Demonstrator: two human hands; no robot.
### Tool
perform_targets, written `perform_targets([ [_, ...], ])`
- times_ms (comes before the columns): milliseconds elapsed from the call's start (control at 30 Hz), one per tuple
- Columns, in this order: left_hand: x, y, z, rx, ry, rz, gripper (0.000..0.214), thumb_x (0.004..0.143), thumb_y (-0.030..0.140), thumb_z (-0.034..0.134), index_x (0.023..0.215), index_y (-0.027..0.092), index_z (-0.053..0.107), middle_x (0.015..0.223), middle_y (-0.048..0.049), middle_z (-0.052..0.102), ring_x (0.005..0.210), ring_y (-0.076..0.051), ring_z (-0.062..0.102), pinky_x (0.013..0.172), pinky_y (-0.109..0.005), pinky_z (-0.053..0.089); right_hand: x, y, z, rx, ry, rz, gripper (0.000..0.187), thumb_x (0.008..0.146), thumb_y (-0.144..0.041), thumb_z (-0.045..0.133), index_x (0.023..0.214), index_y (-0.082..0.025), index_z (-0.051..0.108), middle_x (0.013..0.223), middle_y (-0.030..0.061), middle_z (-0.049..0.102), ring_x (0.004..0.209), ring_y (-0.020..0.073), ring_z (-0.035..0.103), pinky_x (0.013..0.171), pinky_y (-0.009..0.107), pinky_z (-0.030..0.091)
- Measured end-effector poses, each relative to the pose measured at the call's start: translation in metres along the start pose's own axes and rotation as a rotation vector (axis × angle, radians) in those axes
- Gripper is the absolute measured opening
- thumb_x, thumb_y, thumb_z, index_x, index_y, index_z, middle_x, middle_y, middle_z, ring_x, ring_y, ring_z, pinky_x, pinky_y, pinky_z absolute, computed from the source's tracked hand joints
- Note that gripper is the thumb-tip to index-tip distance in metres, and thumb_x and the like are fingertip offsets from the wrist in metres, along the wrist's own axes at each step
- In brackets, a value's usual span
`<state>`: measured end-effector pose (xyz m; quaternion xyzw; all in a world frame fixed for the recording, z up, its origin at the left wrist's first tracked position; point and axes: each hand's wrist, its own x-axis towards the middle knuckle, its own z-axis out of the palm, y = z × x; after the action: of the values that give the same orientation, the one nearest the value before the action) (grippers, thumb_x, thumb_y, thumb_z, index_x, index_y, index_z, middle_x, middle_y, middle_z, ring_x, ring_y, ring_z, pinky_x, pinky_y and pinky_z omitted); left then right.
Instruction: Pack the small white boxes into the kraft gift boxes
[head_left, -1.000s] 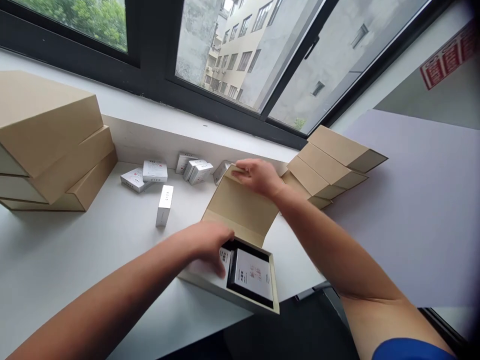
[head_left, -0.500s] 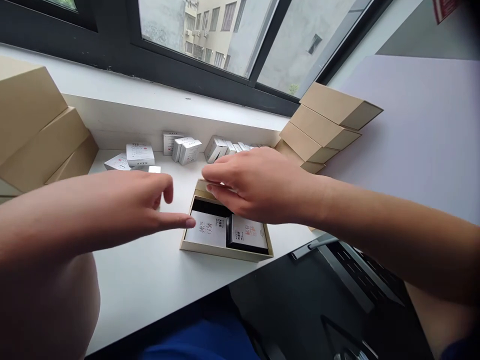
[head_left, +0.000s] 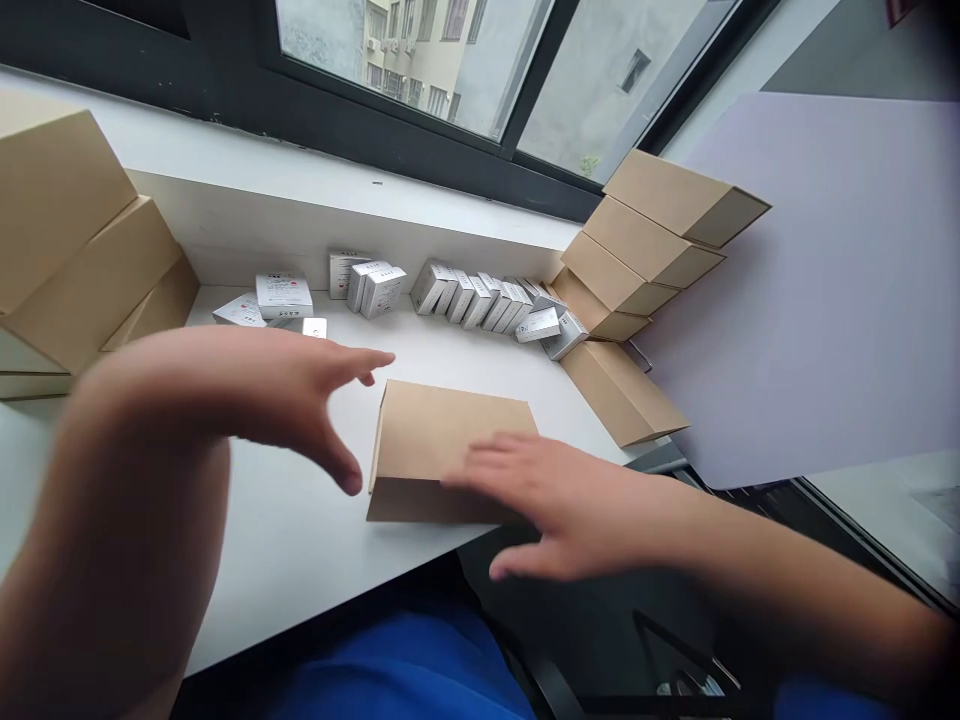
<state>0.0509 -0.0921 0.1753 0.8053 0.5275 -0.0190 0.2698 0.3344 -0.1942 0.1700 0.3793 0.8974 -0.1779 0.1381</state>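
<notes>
A tan cardboard gift box (head_left: 442, 430) lies on the white table with its lid down, so its contents are hidden. My right hand (head_left: 532, 500) is over the box's near right part, fingers stretched and slightly blurred; whether they touch the lid I cannot tell. Just off the box's left end hovers my left hand (head_left: 322, 400), thumb and fingers spread with nothing between them. Beyond the box, a leaning row of small white boxes (head_left: 476, 300) runs along the back of the table.
Tan boxes (head_left: 75, 220) are stacked at the left. Another stack of tan boxes (head_left: 645, 240) rises at the right, with a single tan box (head_left: 622, 390) in front. More small white cartons (head_left: 283, 296) sit back left. The table's near edge borders a dark area.
The open box with its white packs showing is now covered by its lid. My right hand has come down and nearer to me; my left hand has opened wider beside the box.
</notes>
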Motion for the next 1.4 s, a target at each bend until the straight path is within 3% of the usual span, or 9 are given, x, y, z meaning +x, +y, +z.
perform_targets([
  [100,0.024,0.022,0.019,0.022,-0.124,0.101,0.134,0.029,0.058,0.094,0.152,0.033,0.047,0.153,-0.0133,0.054,0.138,-0.044,0.051,0.114,-0.054,0.040,0.001,0.052,0.026,0.010,0.185,0.241,0.114,0.069,-0.070,0.080,0.161,-0.025,0.029,0.163,0.0172,0.036,0.155,0.0436,0.024,0.125,0.061,0.020],
  [200,0.046,0.041,0.044,0.128,-0.274,0.184,0.146,0.032,0.049,0.095,0.161,0.026,0.030,0.160,-0.0195,0.043,0.142,-0.045,0.043,0.113,-0.059,0.041,0.006,0.091,0.043,0.128,0.117,0.294,0.142,0.053,-0.067,0.088,0.163,-0.018,0.014,0.166,0.0227,0.021,0.157,0.0460,0.012,0.126,0.061,0.022],
  [300,0.055,0.055,0.061,0.217,-0.298,0.182,0.157,0.036,0.043,0.095,0.165,0.017,0.010,0.163,-0.0271,0.032,0.147,-0.046,0.034,0.120,-0.066,0.028,0.010,0.103,0.052,0.184,0.110,0.240,0.133,0.052,-0.043,0.086,0.161,-0.018,0.014,0.160,0.0222,0.028,0.155,0.0438,0.020,0.123,0.056,0.033],
  [433,0.050,0.064,0.069,0.288,-0.228,0.212,0.151,0.041,0.049,0.093,0.164,0.008,0.015,0.158,-0.0312,0.037,0.146,-0.048,0.032,0.125,-0.062,0.011,0.006,0.101,0.061,0.176,0.181,0.217,0.120,0.055,-0.030,0.075,0.160,-0.026,0.017,0.156,0.0193,0.033,0.152,0.0451,0.026,0.120,0.058,0.037],
  [633,0.037,0.053,0.075,0.259,-0.076,0.391,0.125,0.050,0.056,0.085,0.154,0.014,0.030,0.132,-0.0167,0.052,0.123,-0.035,0.049,0.113,-0.047,0.037,-0.008,0.111,0.046,0.087,0.236,0.175,0.119,0.056,-0.028,0.071,0.160,-0.034,0.013,0.161,0.0164,0.028,0.154,0.0460,0.024,0.122,0.060,0.035],
  [833,-0.018,0.049,0.024,0.178,0.223,0.411,0.116,0.049,0.053,0.087,0.147,0.017,0.037,0.129,-0.0140,0.052,0.122,-0.034,0.048,0.114,-0.046,0.037,-0.013,0.096,-0.019,-0.070,0.453,0.017,0.120,0.057,-0.030,0.076,0.156,-0.042,0.009,0.160,0.0124,0.031,0.150,0.0474,0.032,0.116,0.060,0.041],
  [1067,-0.097,0.035,-0.076,0.246,0.761,0.396,0.090,0.069,0.027,0.074,0.151,0.022,0.037,0.168,-0.0106,0.025,0.160,-0.034,0.006,0.131,-0.050,-0.005,0.054,0.057,-0.136,-0.210,0.968,-0.255,0.098,0.066,-0.048,0.082,0.143,-0.036,0.022,0.148,0.0177,0.032,0.147,0.0435,0.032,0.112,0.055,0.042],
  [1333,-0.165,-0.082,-0.091,-0.608,1.813,0.262,0.056,0.078,0.043,0.070,0.129,0.031,0.052,0.145,0.0039,0.056,0.145,-0.026,0.044,0.120,-0.043,0.037,0.182,0.003,-0.279,-0.182,0.924,-0.367,0.107,0.061,-0.073,0.082,0.138,-0.019,0.029,0.141,0.0146,0.033,0.137,0.0404,0.037,0.109,0.057,0.042],
  [1400,-0.170,-0.113,-0.084,-0.827,1.885,0.083,0.048,0.078,0.041,0.065,0.122,0.028,0.053,0.141,0.0034,0.061,0.141,-0.024,0.048,0.120,-0.042,0.037,0.218,-0.022,-0.297,-0.095,0.840,-0.391,0.102,0.064,-0.067,0.084,0.137,-0.018,0.034,0.138,0.0129,0.039,0.133,0.0379,0.043,0.104,0.054,0.047],
])
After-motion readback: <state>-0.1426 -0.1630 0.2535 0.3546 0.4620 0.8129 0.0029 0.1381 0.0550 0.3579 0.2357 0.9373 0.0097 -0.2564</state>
